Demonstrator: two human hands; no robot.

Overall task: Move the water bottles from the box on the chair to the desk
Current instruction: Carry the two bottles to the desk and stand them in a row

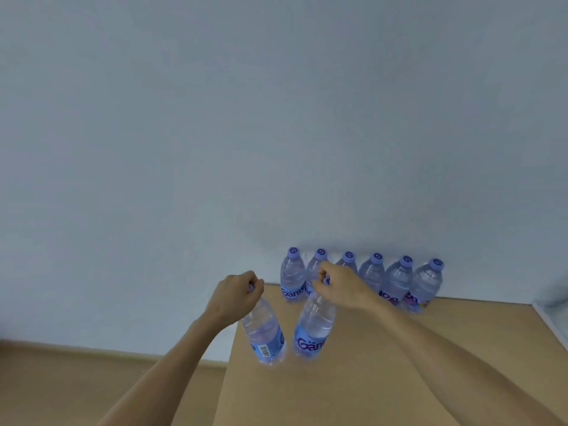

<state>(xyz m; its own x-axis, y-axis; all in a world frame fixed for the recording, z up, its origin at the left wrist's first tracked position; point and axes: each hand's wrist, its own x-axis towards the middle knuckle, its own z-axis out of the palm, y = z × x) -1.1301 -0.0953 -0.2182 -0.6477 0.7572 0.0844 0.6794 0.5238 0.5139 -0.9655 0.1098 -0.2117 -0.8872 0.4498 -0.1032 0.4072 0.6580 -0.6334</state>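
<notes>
My left hand (236, 295) grips the purple cap of a clear water bottle (266, 336) that leans over the desk's left edge. A second bottle (313, 327) hangs from its cap in my right hand (341, 287), just above or on the wooden desk (384, 379). Behind them, a row of several upright bottles (396, 282) with purple caps and blue-purple labels stands against the wall. The box and the chair are out of view.
A plain pale wall (276, 118) fills the upper view. The wooden floor (107, 385) with a skirting board lies to the left of the desk. A white object (553, 318) sits at the desk's right edge.
</notes>
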